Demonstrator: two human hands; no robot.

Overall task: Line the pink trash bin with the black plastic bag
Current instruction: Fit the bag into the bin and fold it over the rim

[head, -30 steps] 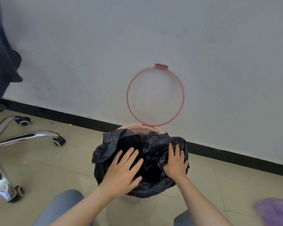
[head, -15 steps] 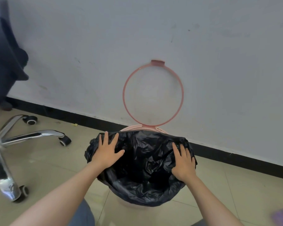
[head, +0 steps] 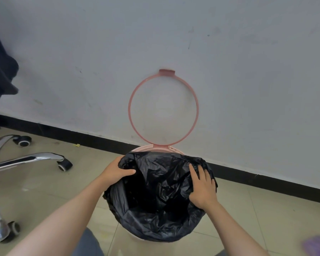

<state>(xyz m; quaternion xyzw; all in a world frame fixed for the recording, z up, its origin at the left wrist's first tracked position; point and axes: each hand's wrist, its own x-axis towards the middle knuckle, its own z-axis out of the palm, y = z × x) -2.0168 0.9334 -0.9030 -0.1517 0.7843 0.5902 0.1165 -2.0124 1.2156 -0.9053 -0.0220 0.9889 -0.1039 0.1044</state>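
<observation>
The pink trash bin (head: pixel 156 149) stands on the floor against the wall, its rim showing only at the back. Its pink ring lid (head: pixel 163 108) is flipped up against the wall. The black plastic bag (head: pixel 155 200) hangs open inside the bin and is folded over the front and side rim. My left hand (head: pixel 116 171) grips the bag's edge at the bin's left rim, thumb inside. My right hand (head: pixel 201 187) presses on the bag at the right rim, fingers curled over its edge.
A chrome office chair base (head: pixel 26 159) with castors stands at the left on the tiled floor. A dark garment (head: pixel 0 74) hangs at the upper left. A blurred purple object (head: pixel 318 246) lies at the bottom right corner. A black skirting strip runs along the wall.
The left hand moved from the bag's middle to the bin's left rim and closed on the bag's edge. The bag's mouth got spread wide over the rim. The right hand stayed at the right rim.
</observation>
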